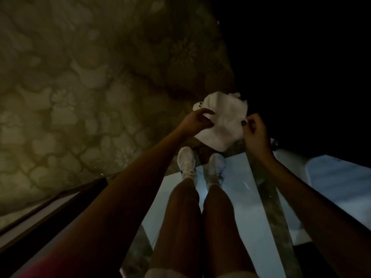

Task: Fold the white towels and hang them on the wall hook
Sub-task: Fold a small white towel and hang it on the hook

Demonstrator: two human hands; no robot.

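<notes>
A patterned surface (70, 97) fills the left and far side, darkness the right, no hook in sight; the white towel (224, 125) hangs above the shoes (187, 164), spanning left to right; left hand (197, 121) and right hand (254, 131) pinch opposite edges, equally near.

Gripped white towel (222, 121) at its left edge with left hand (197, 121) and right edge with right hand (254, 130), over white shoes (187, 163).

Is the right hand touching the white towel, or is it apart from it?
Touching. In the head view, the right hand pinches the right edge of the white towel, with no gap visible.
</notes>
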